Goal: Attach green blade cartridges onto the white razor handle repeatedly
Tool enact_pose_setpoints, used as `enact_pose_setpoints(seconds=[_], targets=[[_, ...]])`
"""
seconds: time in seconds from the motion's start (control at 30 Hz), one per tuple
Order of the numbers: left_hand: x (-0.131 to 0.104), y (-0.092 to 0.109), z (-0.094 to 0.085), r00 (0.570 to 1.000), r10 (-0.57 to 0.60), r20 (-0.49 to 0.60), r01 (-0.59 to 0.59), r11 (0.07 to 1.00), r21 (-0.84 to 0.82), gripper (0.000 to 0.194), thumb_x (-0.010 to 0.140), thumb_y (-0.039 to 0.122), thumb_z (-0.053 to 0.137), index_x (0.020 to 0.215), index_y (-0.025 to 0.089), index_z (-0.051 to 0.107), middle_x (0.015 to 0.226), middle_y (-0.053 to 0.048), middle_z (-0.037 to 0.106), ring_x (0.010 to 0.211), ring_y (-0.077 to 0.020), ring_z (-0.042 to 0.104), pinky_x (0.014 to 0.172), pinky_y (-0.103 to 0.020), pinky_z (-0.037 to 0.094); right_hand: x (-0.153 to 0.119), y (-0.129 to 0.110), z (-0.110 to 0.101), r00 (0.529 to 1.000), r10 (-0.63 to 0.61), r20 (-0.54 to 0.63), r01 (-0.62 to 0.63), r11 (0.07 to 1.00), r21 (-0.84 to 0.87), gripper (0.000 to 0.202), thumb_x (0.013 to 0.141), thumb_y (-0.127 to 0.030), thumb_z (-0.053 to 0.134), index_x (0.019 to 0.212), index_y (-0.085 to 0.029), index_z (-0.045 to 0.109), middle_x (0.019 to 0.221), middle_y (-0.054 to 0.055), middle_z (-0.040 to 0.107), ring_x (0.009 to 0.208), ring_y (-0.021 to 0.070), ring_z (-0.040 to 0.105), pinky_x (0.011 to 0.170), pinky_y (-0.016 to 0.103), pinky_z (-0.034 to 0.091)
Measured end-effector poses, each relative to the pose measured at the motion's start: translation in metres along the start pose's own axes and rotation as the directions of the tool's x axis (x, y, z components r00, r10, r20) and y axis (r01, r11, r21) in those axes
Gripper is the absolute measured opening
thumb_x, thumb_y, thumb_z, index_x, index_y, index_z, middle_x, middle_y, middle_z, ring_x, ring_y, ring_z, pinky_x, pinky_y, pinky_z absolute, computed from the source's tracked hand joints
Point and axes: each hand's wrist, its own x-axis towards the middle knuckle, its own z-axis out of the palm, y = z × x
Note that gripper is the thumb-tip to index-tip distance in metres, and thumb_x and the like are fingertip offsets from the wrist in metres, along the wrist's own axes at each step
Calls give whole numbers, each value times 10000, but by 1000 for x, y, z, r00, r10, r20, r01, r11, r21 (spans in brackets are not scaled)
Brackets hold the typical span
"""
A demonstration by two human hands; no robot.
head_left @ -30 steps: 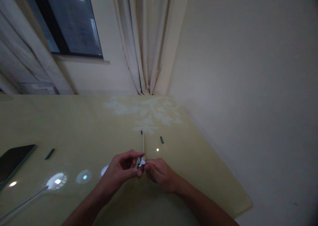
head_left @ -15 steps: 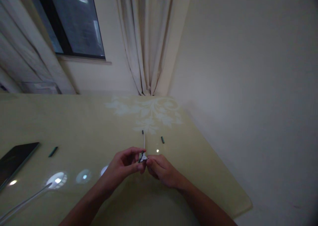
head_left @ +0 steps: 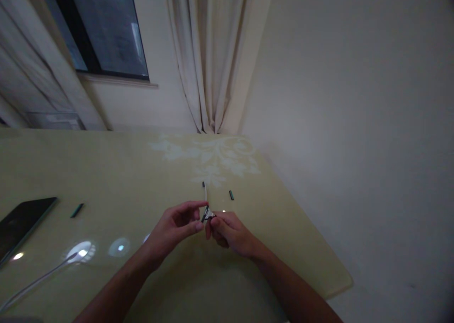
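Between my two hands is a small piece with a dark strip and a whitish part point(head_left: 209, 214); its kind is too small to make out. My left hand point(head_left: 172, 226) holds the dark strip's ends between thumb and forefinger, its other fingers curled behind. My right hand point(head_left: 232, 233) pinches the whitish side between thumb and bent fingers, which partly cover it. Just beyond the fingertips lies a thin white cable-like strip point(head_left: 205, 193) with a dark tip. A short dark green stick-like piece point(head_left: 231, 195) rests on the table farther right.
On the pale glossy table point(head_left: 106, 171), another dark green piece point(head_left: 76, 210) lies at left, near a flat dark tablet-like device point(head_left: 21, 223). A white cable point(head_left: 39, 281) runs in from the lower left. The table's right edge slopes beside the wall point(head_left: 354, 148).
Both hands have shifted slightly up in the picture along with the table. The small piece has turned a little, and my left fingers have spread slightly wider around its dark strip.
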Motion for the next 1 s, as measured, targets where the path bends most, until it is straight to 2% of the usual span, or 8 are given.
enact_pose_setpoints(seconds=[0.13, 0.27, 0.33, 0.5, 0.67, 0.83, 1.0], targets=[[1, -5, 2, 1000, 12, 28, -12, 1000, -19, 419, 663, 333, 988, 1057, 248, 872, 811, 8, 649, 792, -151, 628, 750, -266, 538, -1, 0, -2, 999, -13, 32, 14, 999, -49, 603, 1023, -721, 532, 842, -154, 632, 535, -87, 370, 447, 73, 291, 453, 227, 240], [2, -11, 3, 1000, 14, 6, -14, 1000, -6, 426, 673, 335, 986, 1069, 242, 859, 822, 4, 660, 805, -160, 637, 766, -278, 542, -1, -2, 0, 996, -90, -1, 86, 954, -288, 603, 1071, -688, 453, 800, -168, 595, 599, -53, 414, 529, 91, 361, 529, 240, 281], [3, -13, 1, 1000, 2, 8, -2, 1000, -7, 436, 665, 334, 991, 1067, 239, 851, 825, -3, 684, 799, -164, 643, 759, -281, 538, 0, -2, 1, 994, -107, -20, 93, 931, -353, 599, 1075, -684, 442, 775, -178, 553, 635, -38, 442, 566, 98, 383, 554, 245, 293], [1, -12, -2, 999, 14, 43, -14, 1000, 10, 541, 633, 315, 1005, 1144, 250, 839, 901, -16, 713, 783, -150, 629, 725, -259, 519, -1, 2, -2, 999, -36, 1, 35, 964, -264, 579, 1075, -695, 425, 779, -201, 479, 611, -58, 398, 543, 95, 343, 544, 250, 282], [0, -8, 2, 999, 8, 41, -7, 1000, -21, 424, 674, 303, 980, 1072, 236, 849, 857, -16, 704, 829, -174, 649, 766, -283, 548, -3, 2, -4, 999, -31, 27, 37, 966, -256, 581, 1063, -704, 453, 773, -201, 467, 617, -55, 411, 540, 91, 338, 536, 248, 274], [-1, -7, 2, 998, 55, 35, -55, 998, -2, 407, 670, 281, 978, 1052, 232, 848, 852, -7, 662, 812, -160, 625, 727, -258, 534, -3, 0, -2, 1000, -8, 30, 16, 967, -256, 593, 1050, -735, 443, 782, -206, 460, 627, -55, 406, 555, 95, 341, 540, 247, 281], [-1, -8, 1, 999, 24, 32, -24, 999, 20, 404, 675, 300, 971, 1055, 221, 858, 882, -19, 664, 844, -180, 636, 763, -294, 548, -3, 1, -2, 1000, 1, 18, 4, 960, -280, 595, 1046, -749, 424, 796, -210, 466, 631, -50, 401, 565, 105, 338, 538, 253, 275]])
